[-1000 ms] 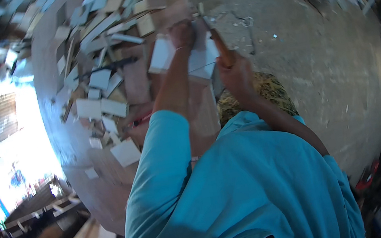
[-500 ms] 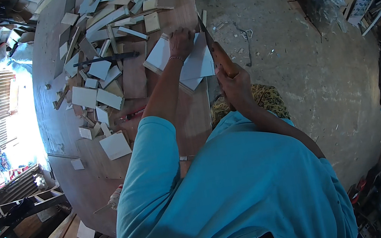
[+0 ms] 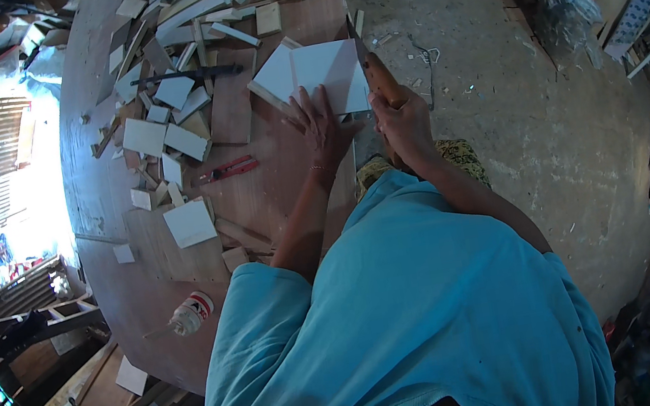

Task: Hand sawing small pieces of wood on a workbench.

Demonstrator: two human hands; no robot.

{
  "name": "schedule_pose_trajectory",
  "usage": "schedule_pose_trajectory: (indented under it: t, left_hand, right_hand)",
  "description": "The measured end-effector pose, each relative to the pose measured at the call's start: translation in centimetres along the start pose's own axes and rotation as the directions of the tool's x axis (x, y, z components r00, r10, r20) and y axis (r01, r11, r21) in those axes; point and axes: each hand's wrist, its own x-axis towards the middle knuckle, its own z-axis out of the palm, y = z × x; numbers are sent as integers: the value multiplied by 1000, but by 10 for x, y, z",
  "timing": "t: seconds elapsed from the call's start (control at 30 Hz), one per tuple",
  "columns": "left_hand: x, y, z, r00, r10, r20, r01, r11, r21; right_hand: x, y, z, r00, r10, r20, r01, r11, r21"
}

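Observation:
My left hand (image 3: pixel 321 130) lies with its fingers spread on the near edge of a white board (image 3: pixel 332 67) at the table's right edge. Under it, another pale board (image 3: pixel 272 75) sticks out to the left at an angle. My right hand (image 3: pixel 404 125) is closed around the wooden handle of a handsaw (image 3: pixel 381 79). The saw stands along the board's right side, just off the table edge, its dark blade pointing away from me. Whether its teeth touch the board, I cannot tell.
Many wood offcuts (image 3: pixel 151 135) are heaped on the left of the table (image 3: pixel 114 226). A dark bar-like tool (image 3: pixel 188 75) lies across them. Nearer are a red-handled tool (image 3: pixel 229 169) and a white bottle (image 3: pixel 192 313). Concrete floor (image 3: pixel 553 152) with scraps lies to the right.
My left hand has drawn back toward me from the board's far part to its near edge, fingers now spread. The upper white board has turned and shifted. My right hand keeps the saw, slightly nearer.

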Motion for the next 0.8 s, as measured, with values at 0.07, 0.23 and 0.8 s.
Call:
schedule_pose_trajectory:
  t: [0.07, 0.23, 0.8]
  left_hand:
    - [-5, -7, 1, 998, 2, 63, -2, 1000, 2]
    - [5, -28, 10, 993, 105, -51, -110, 990, -89]
    - [14, -90, 26, 998, -52, 42, 63, 945, -320]
  right_hand:
    - [-1, -5, 0, 1000, 19, 12, -19, 998, 57]
    - [6, 5, 6, 998, -57, 20, 58, 997, -53]
    - [9, 0, 6, 997, -44, 62, 40, 997, 66]
